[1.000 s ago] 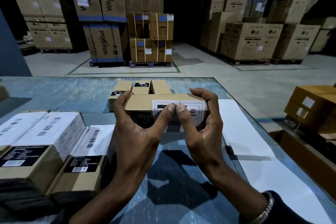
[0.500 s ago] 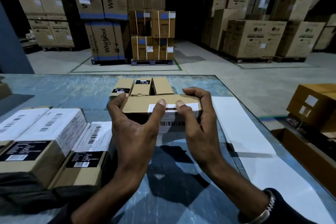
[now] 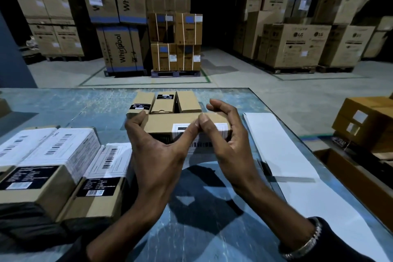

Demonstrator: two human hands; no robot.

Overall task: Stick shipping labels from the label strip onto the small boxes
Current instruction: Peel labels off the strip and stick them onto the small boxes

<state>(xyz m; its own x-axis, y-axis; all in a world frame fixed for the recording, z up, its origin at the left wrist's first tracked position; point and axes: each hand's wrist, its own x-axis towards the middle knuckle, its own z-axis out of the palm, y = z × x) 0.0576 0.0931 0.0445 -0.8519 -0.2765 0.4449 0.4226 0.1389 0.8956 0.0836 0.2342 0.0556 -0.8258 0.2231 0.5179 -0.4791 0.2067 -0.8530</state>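
Note:
A small brown cardboard box (image 3: 170,122) lies crosswise at the table's middle, held between both hands. My left hand (image 3: 157,151) grips its left end and my right hand (image 3: 231,140) cups its right end. Both thumbs press on a white shipping label (image 3: 219,131) that wraps over the box's near top edge, its barcode showing on the front face. Three unlabelled small boxes (image 3: 163,103) stand side by side just behind it. The white label strip (image 3: 276,147) lies flat to the right of my right hand.
Labelled boxes (image 3: 57,155) with white barcode stickers are grouped at the near left of the blue table (image 3: 63,108). An open brown carton (image 3: 361,176) and stacked boxes (image 3: 365,121) stand beyond the table's right edge. Large appliance cartons fill the warehouse floor behind.
The box has tipped away from me, so its top now faces up and the labelled front face has dropped low. My thumbs have slid up to the top edge of the label.

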